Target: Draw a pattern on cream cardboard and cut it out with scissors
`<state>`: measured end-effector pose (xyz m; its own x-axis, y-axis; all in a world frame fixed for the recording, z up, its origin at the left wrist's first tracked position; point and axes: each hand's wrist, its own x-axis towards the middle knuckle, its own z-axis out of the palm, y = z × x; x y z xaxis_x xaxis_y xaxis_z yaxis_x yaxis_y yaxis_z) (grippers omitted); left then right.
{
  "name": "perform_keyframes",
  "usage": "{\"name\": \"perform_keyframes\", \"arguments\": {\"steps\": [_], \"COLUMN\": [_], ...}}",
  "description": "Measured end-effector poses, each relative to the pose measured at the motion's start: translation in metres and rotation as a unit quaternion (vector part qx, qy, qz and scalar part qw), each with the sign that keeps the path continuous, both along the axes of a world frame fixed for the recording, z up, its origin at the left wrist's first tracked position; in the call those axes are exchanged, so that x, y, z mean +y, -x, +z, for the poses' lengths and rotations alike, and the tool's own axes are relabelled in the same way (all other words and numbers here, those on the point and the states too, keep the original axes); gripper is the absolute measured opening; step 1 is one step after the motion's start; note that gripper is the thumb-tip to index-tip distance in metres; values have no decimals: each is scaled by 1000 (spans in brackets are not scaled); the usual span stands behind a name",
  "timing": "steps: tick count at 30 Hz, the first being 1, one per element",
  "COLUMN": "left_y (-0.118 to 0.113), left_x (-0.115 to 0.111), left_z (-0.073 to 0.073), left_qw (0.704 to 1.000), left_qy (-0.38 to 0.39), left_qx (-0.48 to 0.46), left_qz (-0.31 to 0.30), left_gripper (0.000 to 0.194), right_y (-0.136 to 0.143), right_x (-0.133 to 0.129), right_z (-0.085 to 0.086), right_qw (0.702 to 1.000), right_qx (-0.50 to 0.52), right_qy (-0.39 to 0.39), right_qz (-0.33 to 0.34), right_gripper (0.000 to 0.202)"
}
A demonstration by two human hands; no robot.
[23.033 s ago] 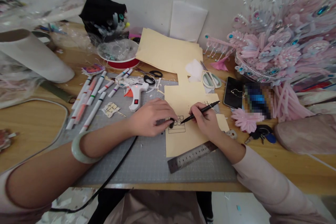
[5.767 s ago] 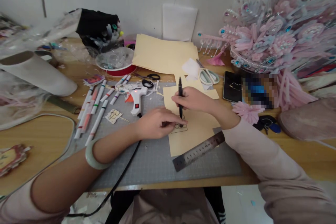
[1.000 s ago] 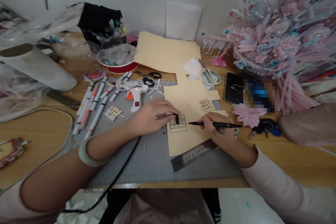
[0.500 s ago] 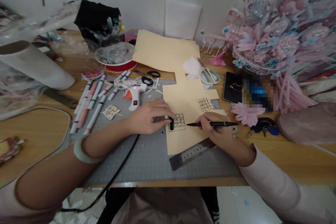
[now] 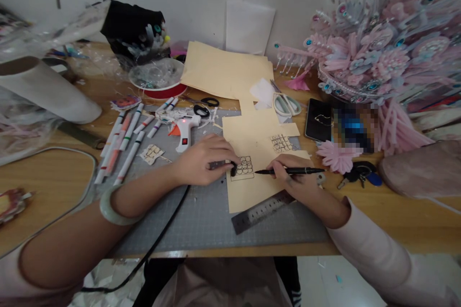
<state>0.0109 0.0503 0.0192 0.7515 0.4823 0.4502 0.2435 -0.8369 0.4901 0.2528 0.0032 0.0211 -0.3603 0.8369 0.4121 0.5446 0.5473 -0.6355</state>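
My right hand (image 5: 297, 175) grips a black marker pen (image 5: 300, 171), its bare tip pointing left, just above the cream card (image 5: 248, 194). My left hand (image 5: 207, 160) pinches a small black pen cap (image 5: 233, 169) at the left edge of the card. Beside the cap, a drawn box of black circles (image 5: 245, 167) shows on the card. Another patch of looped pen lines (image 5: 281, 144) lies at its upper right. A steel ruler (image 5: 257, 213) slants across the card's lower edge, partly under my right hand.
A grey cutting mat (image 5: 201, 220) lies beneath the card. Left of it are several markers (image 5: 131, 156) and a white glue gun (image 5: 185, 132) with a black cable. Scissors (image 5: 286, 105), a phone (image 5: 319, 120), keys (image 5: 360, 172) and a pink beaded headdress (image 5: 382, 62) stand right.
The pen cap has turned and tilted a little between my left fingertips. My right hand and the pen keep almost the same place.
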Motion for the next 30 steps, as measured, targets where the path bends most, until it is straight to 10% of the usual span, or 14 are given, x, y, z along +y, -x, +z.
{"name": "perform_keyframes", "arguments": {"steps": [30], "left_y": [-3], "left_x": [0], "left_z": [2], "left_qw": [1000], "left_qy": [-6], "left_qx": [-7], "left_qz": [-14], "left_gripper": [15], "right_y": [1], "right_x": [1], "right_z": [0], "right_qw": [1000], "right_qx": [-2], "right_qy": [3], "right_qz": [10], "right_gripper": [24]}}
